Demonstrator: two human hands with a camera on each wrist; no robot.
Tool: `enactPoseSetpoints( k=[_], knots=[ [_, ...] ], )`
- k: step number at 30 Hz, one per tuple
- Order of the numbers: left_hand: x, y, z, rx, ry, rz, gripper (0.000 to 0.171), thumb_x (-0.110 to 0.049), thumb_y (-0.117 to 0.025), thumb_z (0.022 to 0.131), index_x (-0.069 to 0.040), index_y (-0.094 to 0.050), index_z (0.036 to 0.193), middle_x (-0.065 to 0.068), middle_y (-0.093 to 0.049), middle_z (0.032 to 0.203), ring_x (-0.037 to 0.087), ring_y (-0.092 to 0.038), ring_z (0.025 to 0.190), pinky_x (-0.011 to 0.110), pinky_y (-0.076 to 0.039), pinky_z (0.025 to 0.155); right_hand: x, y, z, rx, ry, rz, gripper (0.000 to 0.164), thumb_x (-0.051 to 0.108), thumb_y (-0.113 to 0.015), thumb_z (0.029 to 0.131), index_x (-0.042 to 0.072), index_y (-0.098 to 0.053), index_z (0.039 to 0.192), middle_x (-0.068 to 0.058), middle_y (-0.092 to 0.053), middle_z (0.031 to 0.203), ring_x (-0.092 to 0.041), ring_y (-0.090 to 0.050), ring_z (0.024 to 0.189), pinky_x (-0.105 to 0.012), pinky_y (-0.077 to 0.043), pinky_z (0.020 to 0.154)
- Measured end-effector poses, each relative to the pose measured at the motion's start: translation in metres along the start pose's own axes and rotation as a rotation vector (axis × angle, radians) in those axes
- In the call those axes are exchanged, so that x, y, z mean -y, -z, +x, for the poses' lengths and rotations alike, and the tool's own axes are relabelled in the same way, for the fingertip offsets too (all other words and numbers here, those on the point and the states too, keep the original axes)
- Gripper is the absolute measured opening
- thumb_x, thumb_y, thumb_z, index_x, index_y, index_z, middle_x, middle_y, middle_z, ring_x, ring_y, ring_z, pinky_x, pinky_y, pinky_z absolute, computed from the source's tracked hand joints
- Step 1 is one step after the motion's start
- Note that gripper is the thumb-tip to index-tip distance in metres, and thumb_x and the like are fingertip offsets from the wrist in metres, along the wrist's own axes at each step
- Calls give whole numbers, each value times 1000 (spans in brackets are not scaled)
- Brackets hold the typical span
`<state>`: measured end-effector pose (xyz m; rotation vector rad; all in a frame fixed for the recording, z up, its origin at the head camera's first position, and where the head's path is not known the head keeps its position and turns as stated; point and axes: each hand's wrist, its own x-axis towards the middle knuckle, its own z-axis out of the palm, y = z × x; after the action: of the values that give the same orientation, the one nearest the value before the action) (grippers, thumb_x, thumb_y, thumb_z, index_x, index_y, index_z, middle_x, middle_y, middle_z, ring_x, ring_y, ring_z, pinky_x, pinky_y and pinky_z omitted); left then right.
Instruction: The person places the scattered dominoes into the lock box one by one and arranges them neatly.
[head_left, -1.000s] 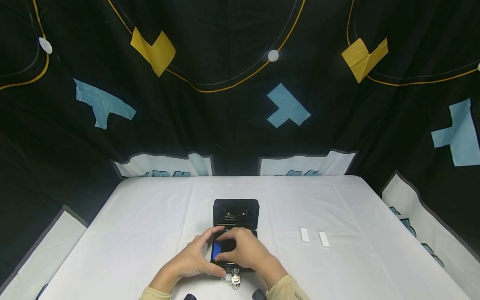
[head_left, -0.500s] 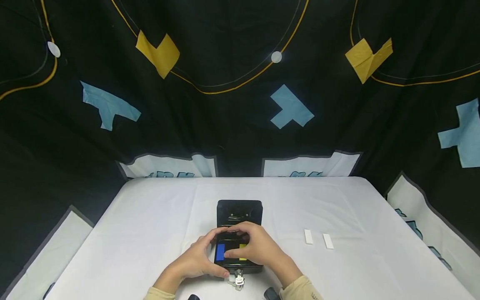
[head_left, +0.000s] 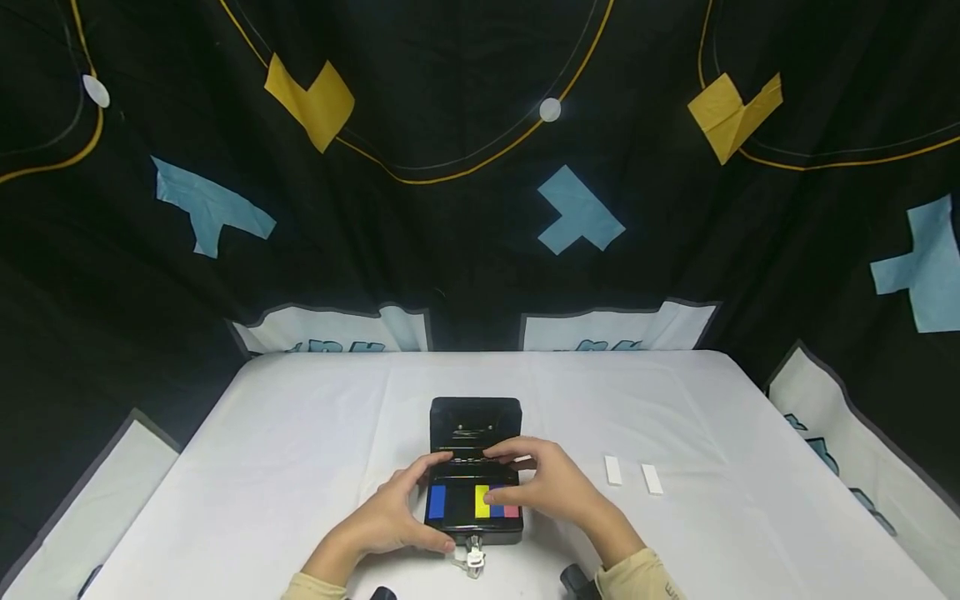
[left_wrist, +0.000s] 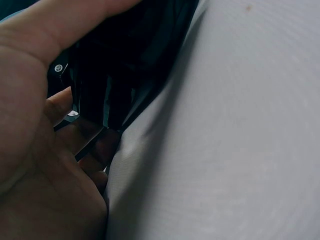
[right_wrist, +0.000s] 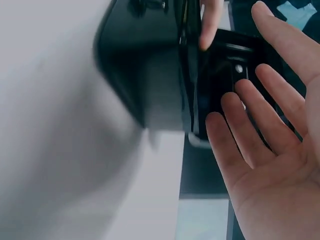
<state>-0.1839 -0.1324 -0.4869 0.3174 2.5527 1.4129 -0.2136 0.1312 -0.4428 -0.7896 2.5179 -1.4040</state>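
A small black cash box (head_left: 459,504) stands in front of me in the head view, its lid (head_left: 456,414) raised. Inside lie a blue strip (head_left: 437,502) at the left and yellow (head_left: 481,502), blue and pink (head_left: 512,510) strips side by side at the right. Keys (head_left: 475,560) hang from the front lock. My left hand (head_left: 393,512) grips the box's left side, thumb at the front, fingers at the back. Over the right side hovers my right hand (head_left: 551,479), its thumb near the yellow strip. Its fingers (right_wrist: 232,135) look straight and hold nothing in the right wrist view.
Two white blocks (head_left: 613,471) lie right of the box on the white tabletop (head_left: 300,433). A dark curtain (head_left: 465,250) with yellow and blue paper shapes hangs behind the table.
My right hand has moved from over the box's middle to its right side, its fingers spreading. The yellow, blue and pink strips now show. My left hand stays on the box.
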Motion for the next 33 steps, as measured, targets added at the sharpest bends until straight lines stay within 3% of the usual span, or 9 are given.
enactPoseSetpoints(
  k=[13,20,28,33],
  knots=[
    [-1,0,-2,-27,18,2,111,-37,-101,50,-40,-46,146,14,-48,147,42,-39,135,78,-26,100,-21,32,-17,-10,-27,-4,47,20,-90,76,4,-73,115,-11,-70,113,-27,-66,98,-45,-55,88],
    [0,-1,0,-27,18,4,111,-38,-101,50,-40,-46,146,13,-49,145,41,-40,134,78,-27,101,-39,53,-27,-102,-109,-71,47,19,-92,72,4,-74,112,-12,-70,110,-28,-66,96,-38,-56,83],
    [0,-2,-1,-32,22,9,111,-38,-101,49,-40,-46,146,13,-49,146,41,-40,134,79,-26,100,-56,61,-36,-199,-215,-191,54,19,-96,64,11,-74,113,-4,-69,113,-24,-65,100,-44,-55,87],
    [-2,-2,-1,-32,28,15,111,-38,-101,50,-39,-46,146,14,-49,144,41,-41,133,79,-26,100,-59,72,-43,-251,-258,-221,57,19,-98,62,11,-75,113,-3,-68,115,-25,-64,100,-42,-54,81]
  ],
)
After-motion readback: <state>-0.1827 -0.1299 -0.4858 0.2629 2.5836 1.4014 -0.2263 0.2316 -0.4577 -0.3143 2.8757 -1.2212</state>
